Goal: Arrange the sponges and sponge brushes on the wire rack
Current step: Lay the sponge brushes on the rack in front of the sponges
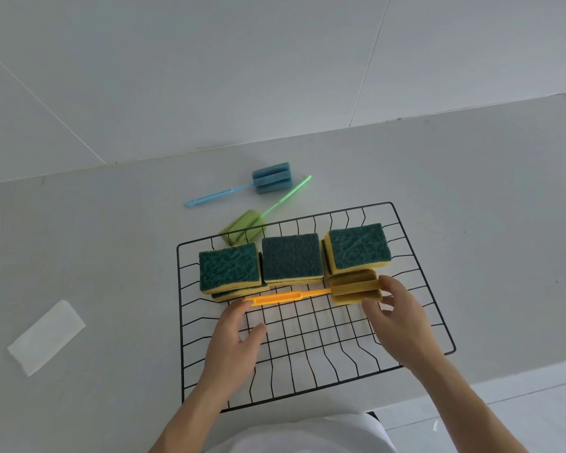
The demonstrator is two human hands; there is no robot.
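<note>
The right hand [393,317] is curled around the foam head of the orange sponge brush [314,293], thumb and fingers pinching it, while the left hand [239,335] is loosely spread with its forefinger laid on the handle's end. The brush is held across the wire rack [307,341], just near of the row of green-topped sponges [291,261], which are stacked in three piles along the rack's far half. Beyond the rack, on the worktop [111,256], the green sponge brush [242,227] is seen with its head touching the rack's far-left edge, and the blue sponge brush [270,178] is lying farther off; both are not yet placed. A folded white paper [46,336] is left well apart on the left. If the brush is pressed farther in, the stacked sponges could be nudged askew or toppled, since the foam head is already touching the right pile. The thin handle could also be caught in the open wire grid.
</note>
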